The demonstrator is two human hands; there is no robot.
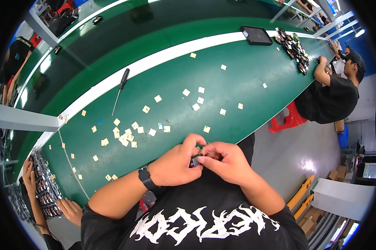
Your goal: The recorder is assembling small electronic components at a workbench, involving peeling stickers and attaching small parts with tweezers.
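Close to my body, at the table's near edge, both hands meet around a small black device (195, 162) with a greyish face. My left hand (173, 163) has its fingers closed about the device, and a dark watch band (146, 179) circles that wrist. My right hand (229, 161) is curled, its thumb pressed against the device's right side. A thin pale sliver shows by the right fingers; I cannot make out what it is. The fingers hide most of the device. Beyond my hands, many small cream square pieces (124, 139) lie scattered on the green tabletop (175, 83).
A screwdriver (122, 82) lies near the white ledge. At the far right are a black tray (256, 35) and a pile of small dark devices (294, 50), beside a seated person (334, 91). Another person's hands (71, 210) rest near packed devices (46, 183) at left.
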